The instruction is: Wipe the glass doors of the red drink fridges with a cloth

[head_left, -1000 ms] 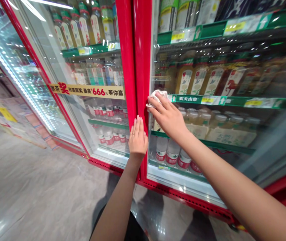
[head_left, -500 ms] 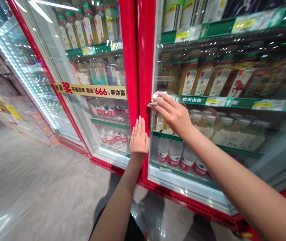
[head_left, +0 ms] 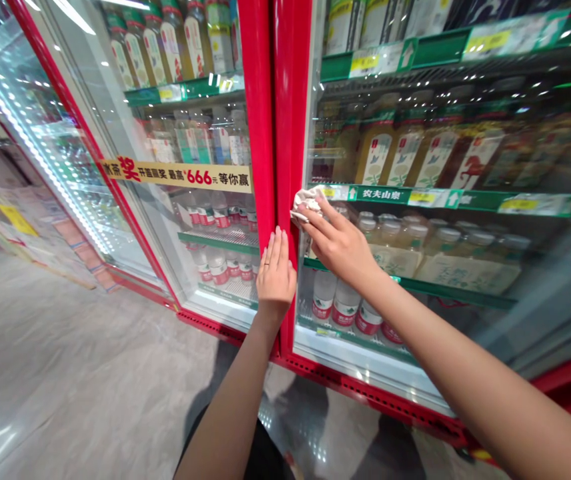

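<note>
My right hand [head_left: 338, 243] presses a crumpled white cloth [head_left: 304, 202] against the glass door [head_left: 445, 220] of a drinks fridge, right beside its red frame [head_left: 288, 120]. My left hand [head_left: 275, 270] lies flat, fingers together and pointing up, on the red frame where the two fridge doors meet. It holds nothing. Behind the glass stand rows of drink bottles [head_left: 405, 157] on green-edged shelves.
The left fridge door [head_left: 165, 167] carries a yellow banner [head_left: 178, 175] with red and black print. Water bottles [head_left: 343, 308] fill the low shelf. A shiny grey floor [head_left: 65, 380] stretches to the left, with more lit coolers along the far left.
My right hand with the cloth has slid a little down and left along the glass edge. My left hand has stayed on the red frame.
</note>
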